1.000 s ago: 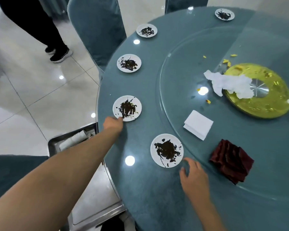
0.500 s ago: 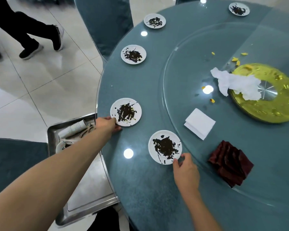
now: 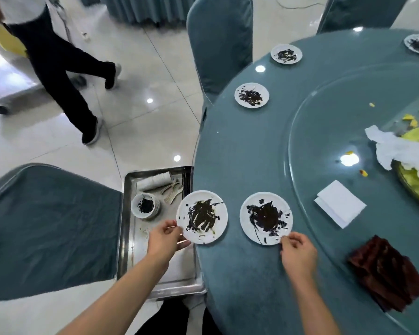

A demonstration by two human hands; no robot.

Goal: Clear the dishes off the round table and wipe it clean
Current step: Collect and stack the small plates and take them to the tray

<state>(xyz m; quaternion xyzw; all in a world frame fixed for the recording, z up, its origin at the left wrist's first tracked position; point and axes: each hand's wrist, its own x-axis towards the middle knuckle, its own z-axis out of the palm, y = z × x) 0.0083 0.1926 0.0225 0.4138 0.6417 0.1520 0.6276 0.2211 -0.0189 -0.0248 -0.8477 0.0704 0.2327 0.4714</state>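
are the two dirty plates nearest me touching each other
Apart. The head view shows a strip of bare teal tabletop between the left plate and the right plate.

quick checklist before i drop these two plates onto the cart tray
1. Left hand grips the left plate at its near rim: ok.
2. Right hand pinches the right plate at its near rim: ok.
3. Left plate already overhangs the table edge toward the tray: ok.
4. Bare space on the tray in front of the plate stack: ok.
5. Sauce smears stay clear of both grips: ok.
6. Plates lifted off the table: cannot tell.
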